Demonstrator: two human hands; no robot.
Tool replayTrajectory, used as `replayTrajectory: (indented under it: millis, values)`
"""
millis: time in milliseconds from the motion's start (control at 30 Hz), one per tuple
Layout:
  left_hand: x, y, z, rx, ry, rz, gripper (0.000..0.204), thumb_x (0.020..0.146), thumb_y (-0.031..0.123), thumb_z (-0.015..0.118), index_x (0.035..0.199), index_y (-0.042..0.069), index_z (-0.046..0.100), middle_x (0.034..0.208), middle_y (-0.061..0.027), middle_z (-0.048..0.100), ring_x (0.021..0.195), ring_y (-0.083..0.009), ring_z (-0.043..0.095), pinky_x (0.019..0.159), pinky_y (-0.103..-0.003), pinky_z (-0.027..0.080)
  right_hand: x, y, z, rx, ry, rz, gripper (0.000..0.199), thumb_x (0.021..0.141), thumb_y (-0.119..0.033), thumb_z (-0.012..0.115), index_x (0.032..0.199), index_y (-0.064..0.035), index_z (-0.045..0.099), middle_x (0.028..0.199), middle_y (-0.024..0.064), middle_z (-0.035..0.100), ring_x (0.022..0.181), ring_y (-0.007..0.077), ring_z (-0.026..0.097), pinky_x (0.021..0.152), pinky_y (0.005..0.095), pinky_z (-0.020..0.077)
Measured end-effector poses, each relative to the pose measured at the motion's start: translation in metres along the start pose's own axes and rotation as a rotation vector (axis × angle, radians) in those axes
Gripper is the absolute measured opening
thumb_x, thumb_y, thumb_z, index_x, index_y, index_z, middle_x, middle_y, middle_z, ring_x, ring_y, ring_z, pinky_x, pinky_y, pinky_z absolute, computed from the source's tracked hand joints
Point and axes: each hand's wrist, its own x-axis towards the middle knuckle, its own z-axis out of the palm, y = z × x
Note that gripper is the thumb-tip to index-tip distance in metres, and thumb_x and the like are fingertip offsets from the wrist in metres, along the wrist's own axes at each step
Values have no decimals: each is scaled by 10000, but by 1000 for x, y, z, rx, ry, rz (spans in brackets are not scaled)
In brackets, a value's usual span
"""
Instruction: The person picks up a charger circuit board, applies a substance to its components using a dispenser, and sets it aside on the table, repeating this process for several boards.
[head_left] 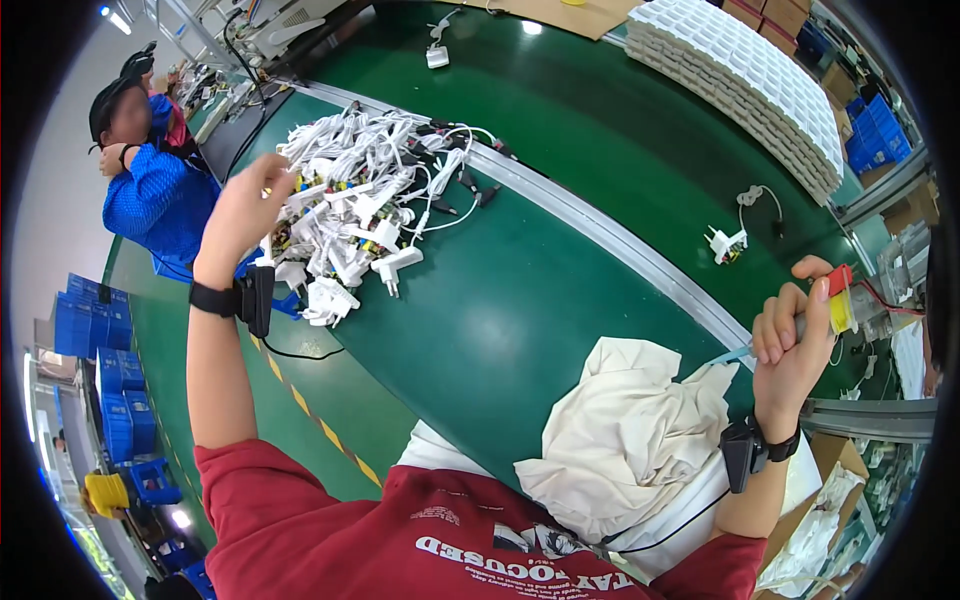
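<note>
L hand [245, 215] is at the L edge of the pile of white adapters [335, 235], fingers half-curled by the cords [355, 140]; can't tell if the grip has anything pinched. Pile is far L on the green worktop [480, 330], heaped up against the metal rail [610, 235], plug ends mostly nr side, cords bundled far side, some dark ends loose on the R.

R hand [795, 345], far R, has its grip closed round a thin blue rod [738, 354], tip pointing L, just above/at the cloth [630, 430]. Red/yellow part [842, 300] is right by the fingertips; touching or behind, can't tell. Cloth is crumpled at the nr R edge.

Handling (my guess): each adapter lt., hard & smooth, so a bit slippery; cords soft, bendy, prob. snag on neighbours. Plug pins & any exposed innards (yellow bits show) look the fragile spots. Best hold: white body by its sides, clear of pins; don't yank by cord. Another adapter [728, 247] lies apart past the rail, R, w/ its cord looped.
</note>
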Motion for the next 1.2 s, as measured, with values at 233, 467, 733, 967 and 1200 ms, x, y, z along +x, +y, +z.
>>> replayTrajectory:
  millis: [233, 467, 733, 967, 1200]
  values:
    - [30, -8, -4, 265, -243, 405, 349, 827, 220, 640, 1067, -20, 563, 877, -133, 628, 805, -218, 586, 749, -334, 457, 0, -1, 0, 6, -1, -19, 255, 981, -314, 428, 1017, -62, 448, 505, -58, 262, 384, 22, 229, 349, 192, 190]
    - [90, 37, -56, -777, -233, -23, 271, 849, 258, 615, 981, 24, 580, 790, -38, 605, 652, -113, 558, 487, -195, 395, 2, 2, -3, 16, 51, -29, 247, 982, -308, 423, 1014, -64, 440, 502, -57, 264, 380, 22, 227, 349, 194, 192]
    - [108, 159, -37, -1545, -637, 208, 364, 924, 141, 474, 1193, -103, 439, 1044, -124, 585, 879, -109, 604, 419, -139, 367, 4, 4, -8, -9, 63, -61, 240, 978, -290, 429, 1001, -52, 435, 497, -51, 275, 369, 28, 232, 340, 192, 201]
    - [100, 190, -20, -1706, -541, 258, 405, 925, 129, 448, 1235, -125, 397, 1127, -156, 571, 945, -130, 608, 433, -132, 397, 6, 4, -14, -18, 38, -54, 239, 986, -294, 414, 1000, -57, 437, 502, -61, 262, 377, 20, 211, 333, 183, 186]
    - [95, 98, -8, -1359, -479, -193, 311, 904, 97, 436, 1136, -109, 464, 1110, -207, 604, 662, -77, 587, 356, -131, 314, 5, 1, -17, -6, 20, -27, 230, 960, -273, 459, 974, -43, 457, 506, -46, 302, 380, 29, 246, 351, 195, 218]
